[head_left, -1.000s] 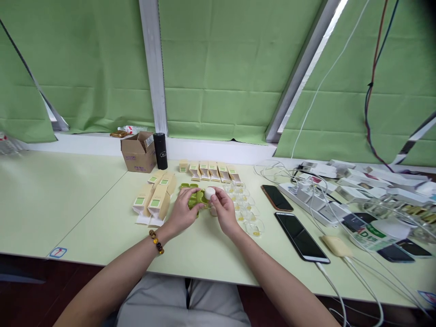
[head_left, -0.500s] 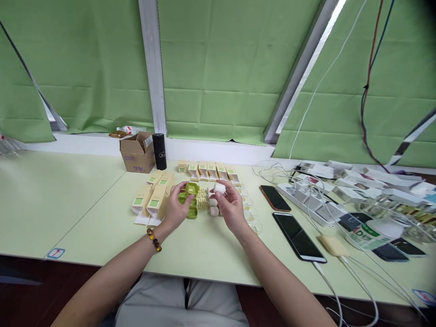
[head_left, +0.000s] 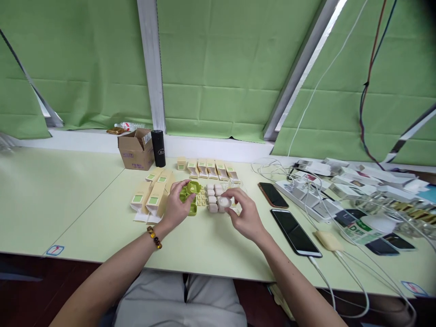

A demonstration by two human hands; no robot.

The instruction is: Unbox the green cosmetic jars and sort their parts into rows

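Note:
My left hand (head_left: 177,205) is closed round a small olive-green open case (head_left: 194,186), pinching it between thumb and fingers. More green cases (head_left: 192,209) sit just beside and below it. On the right, my right hand (head_left: 245,213) has its thumb and index finger about a small whitish rounded piece with a translucent look (head_left: 224,201). It is at the near right of several pale pinkish-white blocks (head_left: 213,207) set in rows. Tiny yellow pieces (head_left: 200,198) lie between the green cases and the blocks. Clear plastic pieces (head_left: 237,183) are partly hidden behind my right hand.
Cream cartons (head_left: 157,200) stand left of my left hand, with a row of smaller ones (head_left: 212,170) behind. A cardboard box (head_left: 136,150) and black bottle (head_left: 158,148) are at the back. Phones (head_left: 295,231), cables and a power strip (head_left: 306,202) occupy the right.
My right hand has moved right and down, bringing the whitish piece from beside the green case to the near right of the pale blocks. My left hand still holds the green case.

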